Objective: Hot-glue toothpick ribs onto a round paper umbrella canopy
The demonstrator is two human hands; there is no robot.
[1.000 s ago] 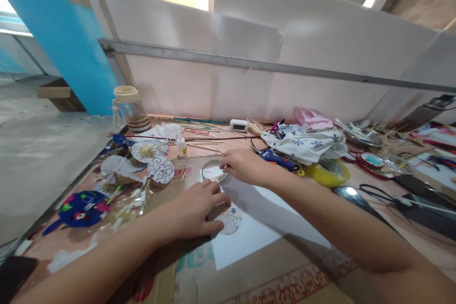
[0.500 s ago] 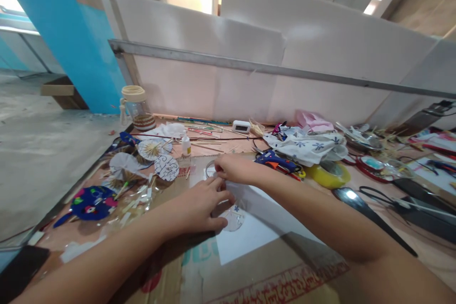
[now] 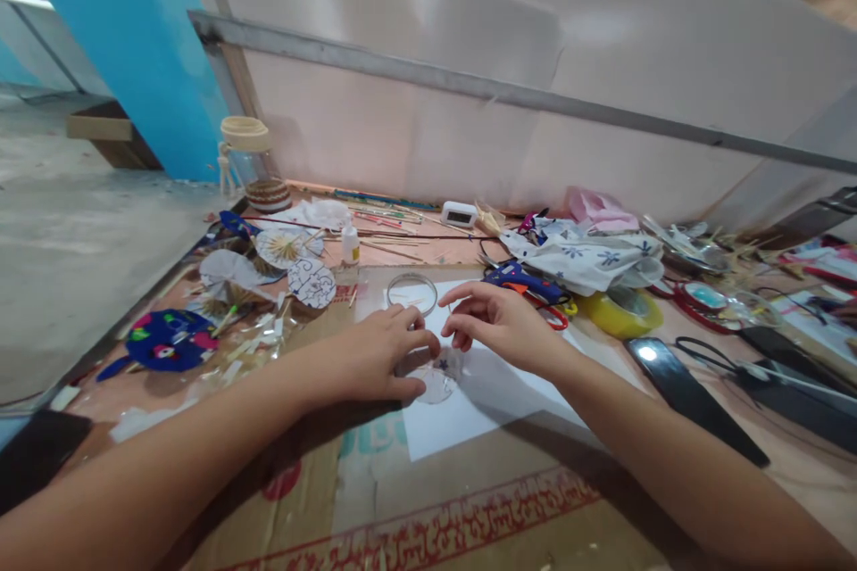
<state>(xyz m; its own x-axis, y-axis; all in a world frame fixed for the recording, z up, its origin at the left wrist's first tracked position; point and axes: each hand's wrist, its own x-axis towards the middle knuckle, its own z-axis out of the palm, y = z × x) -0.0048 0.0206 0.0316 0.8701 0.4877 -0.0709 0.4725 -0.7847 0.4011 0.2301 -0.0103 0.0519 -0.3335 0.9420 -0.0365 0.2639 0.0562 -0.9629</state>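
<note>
My left hand (image 3: 381, 352) rests over the white paper (image 3: 442, 433), thumb and index finger apart at the edge of a small round patterned piece (image 3: 435, 382). Whether its fingertips touch that piece is hard to see. To its right hovers my right hand (image 3: 499, 326), its fingers loosely bent and apart, with nothing visible in them. Just beyond both hands lies a thin ring (image 3: 411, 294), with a few small slivers inside its outline. Under the paper is a cardboard sheet (image 3: 375, 517) with red print.
Small round fans, including a blue one (image 3: 172, 341), lie at left. A glue bottle (image 3: 350, 243), thin sticks and a lidded jar (image 3: 247, 161) stand behind. Toward the right are a blue glue gun (image 3: 526, 279), yellow tape (image 3: 622, 312), patterned cloth (image 3: 582, 254) and a phone (image 3: 696, 397).
My right hand has let go of the ring and drawn back to the right, its fingers opening. The ring is now in full sight. My left hand stays by the round piece.
</note>
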